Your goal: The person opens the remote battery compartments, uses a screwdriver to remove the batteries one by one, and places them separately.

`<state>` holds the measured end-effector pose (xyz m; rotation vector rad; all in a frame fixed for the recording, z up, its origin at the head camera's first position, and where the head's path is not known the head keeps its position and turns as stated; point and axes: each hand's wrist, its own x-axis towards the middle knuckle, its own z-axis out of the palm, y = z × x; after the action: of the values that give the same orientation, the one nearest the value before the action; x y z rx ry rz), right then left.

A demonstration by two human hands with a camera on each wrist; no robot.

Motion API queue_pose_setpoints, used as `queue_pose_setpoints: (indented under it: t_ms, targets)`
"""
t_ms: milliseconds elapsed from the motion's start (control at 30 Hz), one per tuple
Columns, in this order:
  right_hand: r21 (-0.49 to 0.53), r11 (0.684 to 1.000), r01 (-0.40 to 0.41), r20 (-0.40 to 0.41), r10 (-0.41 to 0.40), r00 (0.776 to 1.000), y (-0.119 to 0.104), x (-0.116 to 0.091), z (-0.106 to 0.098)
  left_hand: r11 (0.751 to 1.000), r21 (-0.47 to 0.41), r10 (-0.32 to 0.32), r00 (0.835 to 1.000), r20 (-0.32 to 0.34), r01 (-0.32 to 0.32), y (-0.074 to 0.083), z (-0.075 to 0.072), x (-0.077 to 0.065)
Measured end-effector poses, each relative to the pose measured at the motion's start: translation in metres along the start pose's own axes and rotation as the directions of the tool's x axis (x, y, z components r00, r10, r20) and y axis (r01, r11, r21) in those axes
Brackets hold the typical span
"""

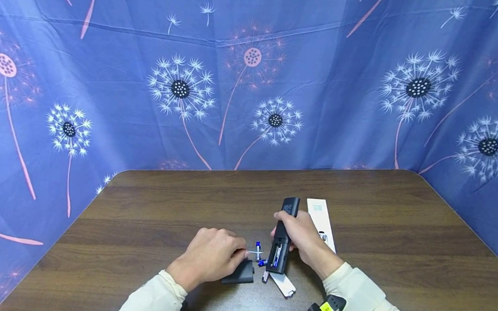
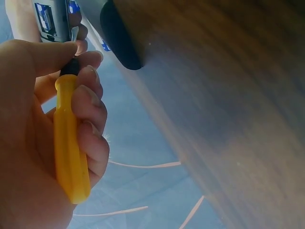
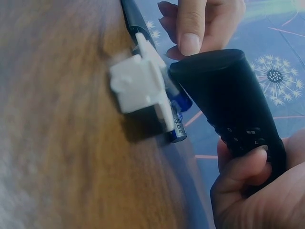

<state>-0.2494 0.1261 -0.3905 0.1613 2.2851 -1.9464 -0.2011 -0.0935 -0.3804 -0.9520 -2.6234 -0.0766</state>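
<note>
My left hand (image 1: 214,252) grips a flat-blade screwdriver (image 2: 69,138) by its yellow handle; the blade points toward the remote. In my right hand (image 1: 306,233) is a black remote control (image 1: 287,224), its back turned up and its battery compartment uncovered. A battery (image 1: 277,253) shows inside that compartment. The right wrist view catches the remote's button side, with my right thumb (image 3: 250,167) against it. Several loose blue-and-silver batteries (image 1: 258,250) lie between the hands. Beneath my left hand sits a black battery cover (image 1: 239,273).
A white remote (image 1: 317,211) lies on the wooden table (image 1: 181,199) past my right hand, its compartment uncovered. Close to the black remote's lower end is a white cover (image 1: 283,285). A blue dandelion-print curtain (image 1: 328,83) hangs behind the table.
</note>
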Motion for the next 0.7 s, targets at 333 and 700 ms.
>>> queue_pose_setpoints:
  t_ms: [333,700]
  targets:
    - [0.013,1.0,0.004,0.004,-0.004,1.0,0.001,0.0003,0.0004,1.0,-0.005,-0.001,1.0,-0.013,0.001,0.0006,-0.0023,0.0001]
    - [0.019,1.0,0.016,0.011,-0.016,1.0,0.0022,0.0008,0.0015,1.0,-0.005,-0.022,1.0,-0.001,0.022,-0.0003,-0.0018,0.0003]
